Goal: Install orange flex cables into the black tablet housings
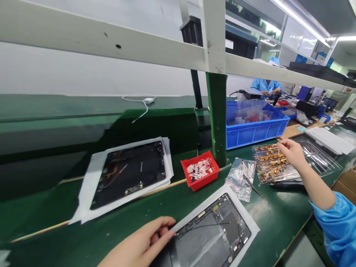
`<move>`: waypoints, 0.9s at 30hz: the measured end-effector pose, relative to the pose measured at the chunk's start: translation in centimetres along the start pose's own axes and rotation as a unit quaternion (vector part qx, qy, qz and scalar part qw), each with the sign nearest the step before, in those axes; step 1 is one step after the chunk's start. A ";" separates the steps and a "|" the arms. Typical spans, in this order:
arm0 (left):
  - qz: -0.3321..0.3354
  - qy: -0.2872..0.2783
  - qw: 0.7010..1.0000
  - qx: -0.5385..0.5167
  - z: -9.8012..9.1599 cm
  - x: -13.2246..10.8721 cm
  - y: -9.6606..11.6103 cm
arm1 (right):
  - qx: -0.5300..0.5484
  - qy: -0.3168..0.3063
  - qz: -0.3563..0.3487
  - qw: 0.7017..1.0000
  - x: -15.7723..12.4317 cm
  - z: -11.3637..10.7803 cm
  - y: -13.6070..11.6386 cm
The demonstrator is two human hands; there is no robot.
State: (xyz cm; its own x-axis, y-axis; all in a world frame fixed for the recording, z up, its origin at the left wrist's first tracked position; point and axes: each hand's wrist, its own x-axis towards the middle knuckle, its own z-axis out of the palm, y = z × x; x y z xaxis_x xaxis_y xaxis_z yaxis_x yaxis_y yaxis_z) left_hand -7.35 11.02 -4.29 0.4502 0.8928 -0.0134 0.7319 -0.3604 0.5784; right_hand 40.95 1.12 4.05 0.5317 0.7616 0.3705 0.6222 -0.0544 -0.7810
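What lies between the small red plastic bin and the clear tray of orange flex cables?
A crumpled clear plastic bag with a thin dark tool on it, seen in the head view.

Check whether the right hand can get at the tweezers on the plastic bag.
Probably yes: only a low pile of flex cables lies between the right hand and the tweezers.

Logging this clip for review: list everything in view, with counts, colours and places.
Far tablet housing: 1, black, on white paper, mid-bench.
Near tablet housing: 1, black-grey, on white paper, foreground.
Workbench: 1, green, under everything.
Parts bin: 1, red, holding white scraps.
Crate: 1, blue, holding clear bags, behind bin.
Flex cables: many, orange, in clear packaging, right.
Small bag: 1, clear, beside cables.
Co-worker: 1, blue smock, far right.
Left hand: 1, bare, fingers at near housing's edge.
Right hand: 1, bare, pinching small white strip above cables.
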 end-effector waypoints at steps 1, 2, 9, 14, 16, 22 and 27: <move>0.002 0.011 1.000 -0.018 -0.2 0.1 0.1 | 0.056 0.000 0.006 0.998 -0.3 0.6 -1.2; 0.005 0.021 0.999 -0.035 -0.3 0.1 0.5 | 0.111 -0.005 0.013 0.994 -0.7 1.3 -2.5; 0.056 0.025 0.990 -0.127 -1.0 -1.2 7.7 | 0.385 -0.174 0.115 0.899 -5.4 9.1 -9.9; 0.051 -0.077 0.949 -0.300 1.4 -0.7 12.6 | 0.471 -0.245 0.187 0.827 -8.6 13.7 -10.6; 0.046 -0.112 0.923 -0.365 2.7 -0.1 13.3 | 0.489 -0.247 0.211 0.810 -9.1 14.7 -10.0; -0.017 -0.127 0.908 -0.400 3.7 0.9 13.7 | 0.506 -0.232 0.253 0.791 -9.3 14.9 -8.4; -0.024 -0.119 0.910 -0.396 2.1 0.9 13.4 | 0.484 -0.198 0.262 0.811 -9.0 14.7 -7.6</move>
State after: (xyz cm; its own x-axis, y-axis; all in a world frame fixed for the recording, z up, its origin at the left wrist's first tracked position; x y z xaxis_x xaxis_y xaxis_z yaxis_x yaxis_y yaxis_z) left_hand 3.91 6.43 1.69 0.5939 0.7851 -0.1756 0.1983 0.0686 0.9777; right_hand 22.94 4.16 -0.75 0.2314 0.9559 -0.1807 -0.4750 -0.0511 -0.8785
